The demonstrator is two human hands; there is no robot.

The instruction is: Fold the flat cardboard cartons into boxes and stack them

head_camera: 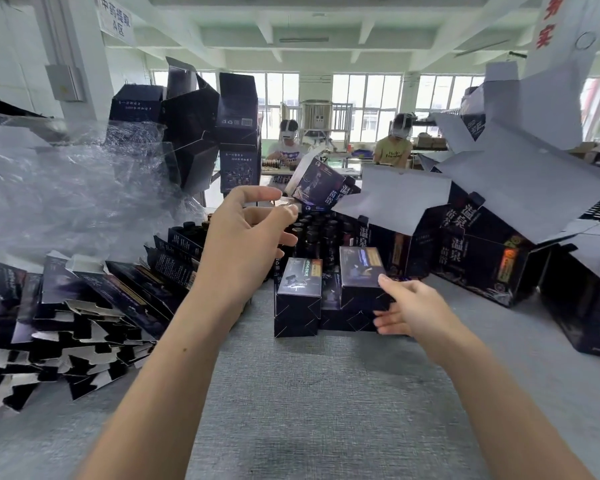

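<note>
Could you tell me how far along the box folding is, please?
Done: folded boxes stand stacked on the right. In hand: the right hand touches one small box; the left hand hovers empty. Left: a big pile of flat cartons on the left.

A long workshop hall stretches ahead under a white ceiling [291,26] crossed by deep concrete beams, with a bare tube light [303,39] hanging from it, unlit as far as I can tell. Daylight pours in through a row of tall barred windows [364,98] along the far wall. On the left stands a white pillar [84,64] carrying a grey switch box [63,83], with a white sign [115,20] of printed characters overhead. A second pillar [551,26] on the right bears red characters. By the windows stands a metal cabinet [317,116]; before it two people [288,140] sit at a far bench [347,161]. The near surface [309,393] is covered in grey felt.
</note>
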